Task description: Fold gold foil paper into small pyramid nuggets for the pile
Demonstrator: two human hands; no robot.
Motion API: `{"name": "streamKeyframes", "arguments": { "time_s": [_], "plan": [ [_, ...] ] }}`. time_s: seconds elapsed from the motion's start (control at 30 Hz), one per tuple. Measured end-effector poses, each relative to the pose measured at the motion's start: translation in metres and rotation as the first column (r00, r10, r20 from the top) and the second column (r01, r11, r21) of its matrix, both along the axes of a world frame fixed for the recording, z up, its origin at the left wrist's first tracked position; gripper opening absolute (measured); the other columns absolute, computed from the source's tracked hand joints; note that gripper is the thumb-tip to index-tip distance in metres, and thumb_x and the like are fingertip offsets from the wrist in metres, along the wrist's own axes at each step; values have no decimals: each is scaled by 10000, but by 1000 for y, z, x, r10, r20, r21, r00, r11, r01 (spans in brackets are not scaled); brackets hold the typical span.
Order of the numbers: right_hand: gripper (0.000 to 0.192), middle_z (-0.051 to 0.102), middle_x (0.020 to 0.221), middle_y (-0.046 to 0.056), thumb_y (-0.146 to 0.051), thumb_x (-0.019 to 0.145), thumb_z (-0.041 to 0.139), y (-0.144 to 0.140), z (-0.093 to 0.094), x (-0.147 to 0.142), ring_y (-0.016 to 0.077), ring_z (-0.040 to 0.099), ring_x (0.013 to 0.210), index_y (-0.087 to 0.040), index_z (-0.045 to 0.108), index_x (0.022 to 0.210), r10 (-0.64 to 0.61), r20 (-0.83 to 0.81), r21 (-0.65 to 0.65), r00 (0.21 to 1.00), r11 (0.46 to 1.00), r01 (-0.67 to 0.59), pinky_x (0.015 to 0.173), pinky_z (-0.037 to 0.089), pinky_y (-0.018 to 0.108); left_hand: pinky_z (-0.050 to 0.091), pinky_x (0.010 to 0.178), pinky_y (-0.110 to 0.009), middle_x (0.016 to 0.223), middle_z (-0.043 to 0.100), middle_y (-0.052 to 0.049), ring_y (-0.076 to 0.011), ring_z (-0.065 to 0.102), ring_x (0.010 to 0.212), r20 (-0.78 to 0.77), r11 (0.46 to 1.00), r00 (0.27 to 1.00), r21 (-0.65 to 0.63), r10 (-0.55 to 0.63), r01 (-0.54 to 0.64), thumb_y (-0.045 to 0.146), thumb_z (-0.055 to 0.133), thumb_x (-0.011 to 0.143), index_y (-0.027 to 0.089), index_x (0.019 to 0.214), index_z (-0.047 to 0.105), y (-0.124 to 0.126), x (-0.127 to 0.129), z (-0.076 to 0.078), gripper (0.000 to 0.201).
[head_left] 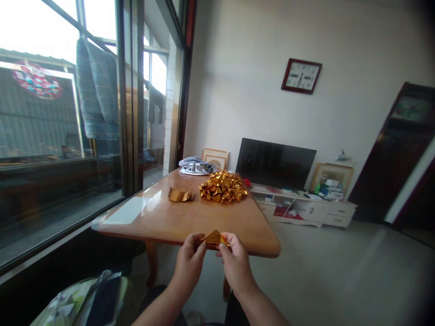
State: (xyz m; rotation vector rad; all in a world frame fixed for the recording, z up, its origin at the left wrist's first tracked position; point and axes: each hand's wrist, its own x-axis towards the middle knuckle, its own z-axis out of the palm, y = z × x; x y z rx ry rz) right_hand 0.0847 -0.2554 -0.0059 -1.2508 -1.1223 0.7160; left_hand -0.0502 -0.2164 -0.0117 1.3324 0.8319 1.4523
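low in the frame, left hand (190,261) and right hand (234,262) pinch a small folded gold foil piece (214,237); i'd keep creases pressed firm and even.

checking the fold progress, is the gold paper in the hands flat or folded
Folded: the gold paper forms a small peaked shape pinched between left hand and right hand.

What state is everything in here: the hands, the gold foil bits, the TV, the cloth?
Left hand: pinching the gold foil piece.
Right hand: pinching the same piece.
Gold foil piece: partly folded, held before the table edge.
Heap of folded gold pieces: piled on the wooden table.
Foil strip: curled, lying alone.
TV: screen dark.
Cloth: crumpled at the far end.
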Motion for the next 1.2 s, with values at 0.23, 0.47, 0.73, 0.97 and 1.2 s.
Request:
{"name": "streamKeyframes", "arguments": {
  "time_s": [0.23,0.47,0.73,0.97,1.2],
  "plan": [
    [432,674,1253,105,-366,873,540,11,6,8,265,663,1094,-209,614,1269,-6,32,93,999,996,3,875,564,362,488,1005,-441,1117,752,-118,-303,681,1078,-8,998,998,-15,-68,68,415,732,762,171,1056,741,14,4,6,382],
    [399,699,1227,99,-376,869,564,20,12,17,289,644,1147,-230,682,1221,-95,125,174,988,982,72,950,539,385,530,963,-419,1067,767,-100,-297,698,1042,-1,993,1000,116,-19,19,404,714,777,195,1038,763,27,11,14,338],
    [408,705,1229,101,-332,872,556,22,5,17,293,656,1146,-211,684,1240,-91,149,213,985,975,58,982,529,401,559,896,-386,1023,770,-98,-279,714,975,-84,980,996,197,16,0,411,667,806,189,1047,764,31,8,4,341],
    [405,703,1237,101,-292,878,534,24,1,17,281,657,1151,-204,681,1245,-102,164,217,981,974,65,989,522,384,565,869,-372,1012,769,-94,-272,713,965,-127,973,990,229,57,-26,374,638,823,190,1050,764,33,8,-2,318],
    [396,713,1222,92,-273,885,519,22,-1,16,268,662,1149,-208,680,1241,-107,201,211,974,975,63,1022,495,375,561,871,-369,1007,771,-84,-268,714,964,-140,976,989,216,49,-18,355,632,820,197,1043,766,34,8,-5,304]
  ]
}}
